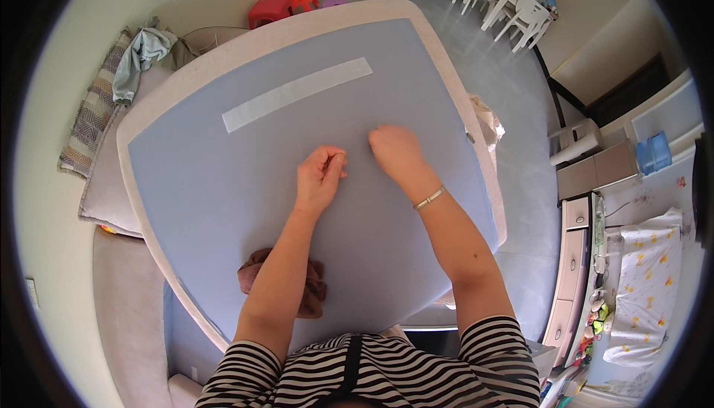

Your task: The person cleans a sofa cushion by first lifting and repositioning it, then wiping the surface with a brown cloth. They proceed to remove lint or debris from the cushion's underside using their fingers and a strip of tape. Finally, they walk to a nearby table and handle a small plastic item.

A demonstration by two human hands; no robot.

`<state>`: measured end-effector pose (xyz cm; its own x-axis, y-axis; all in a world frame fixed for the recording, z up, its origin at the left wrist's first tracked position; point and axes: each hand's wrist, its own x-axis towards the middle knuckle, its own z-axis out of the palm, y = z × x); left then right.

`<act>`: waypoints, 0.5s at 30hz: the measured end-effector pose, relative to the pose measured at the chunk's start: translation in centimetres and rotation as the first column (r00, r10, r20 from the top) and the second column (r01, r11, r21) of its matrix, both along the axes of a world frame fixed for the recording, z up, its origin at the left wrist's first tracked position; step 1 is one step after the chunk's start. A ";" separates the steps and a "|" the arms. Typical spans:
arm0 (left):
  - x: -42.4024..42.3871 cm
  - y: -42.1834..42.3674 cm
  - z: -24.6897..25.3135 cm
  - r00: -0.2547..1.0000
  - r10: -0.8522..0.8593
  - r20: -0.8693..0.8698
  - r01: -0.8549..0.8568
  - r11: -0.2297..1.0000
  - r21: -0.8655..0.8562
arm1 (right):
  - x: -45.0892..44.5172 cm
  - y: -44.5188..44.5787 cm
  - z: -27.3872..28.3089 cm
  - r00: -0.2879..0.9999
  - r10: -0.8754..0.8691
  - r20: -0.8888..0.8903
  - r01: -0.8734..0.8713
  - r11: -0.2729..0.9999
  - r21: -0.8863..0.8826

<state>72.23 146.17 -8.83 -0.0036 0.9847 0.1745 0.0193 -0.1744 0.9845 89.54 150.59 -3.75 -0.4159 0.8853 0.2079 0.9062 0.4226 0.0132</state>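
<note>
A flat, whitish, slightly translucent strip (pixel 298 94) lies on the blue-grey top (pixel 212 196) of a large table-like surface. Nearer to me, my left hand (pixel 321 176) hovers over or rests on that top, its fingers curled and thumb against the index finger. My right hand (pixel 397 151), with a bracelet (pixel 429 197) at the wrist, is closed like a fist to the right, its back towards me. Nothing shows in either hand, though the inside of the right is hidden. A crumpled brown cloth (pixel 312 291) lies partly behind my left forearm.
A beige fabric border (pixel 440 56) edges the top. At left are a sofa (pixel 125 296), a patterned cushion (pixel 95 112) and a grey-green garment (pixel 142 54). Red and orange plastic seats (pixel 270 11) stand beyond. White chairs (pixel 527 17) and drawers (pixel 569 274) are at right.
</note>
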 end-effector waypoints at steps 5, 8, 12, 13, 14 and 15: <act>0.0 0.1 -0.1 1.000 -0.007 0.014 0.007 1.000 0.008 | 0.4 1.2 -0.8 0.994 0.098 -0.040 -0.096 0.994 0.051; 0.3 0.2 -0.2 0.999 -0.004 0.036 0.003 1.000 0.024 | 2.6 2.2 -3.6 0.890 -0.062 -0.452 0.054 0.998 -0.032; -0.1 0.1 -0.2 1.000 0.017 -0.017 -0.017 0.999 0.030 | 4.1 0.8 -3.3 0.444 -0.411 -0.797 0.030 0.895 -0.445; -0.1 0.1 -0.1 0.999 0.016 -0.029 -0.015 1.000 0.024 | 4.2 0.5 -3.1 0.417 -0.402 -0.815 0.007 0.898 -0.439; 0.0 0.1 0.1 0.999 0.014 -0.041 -0.013 1.000 0.018 | 4.1 0.4 -2.9 0.430 -0.401 -0.809 -0.005 0.895 -0.447; 0.1 0.0 0.2 0.999 0.011 -0.054 -0.010 1.000 0.009 | 3.9 0.1 -2.5 0.442 -0.403 -0.802 -0.017 0.890 -0.456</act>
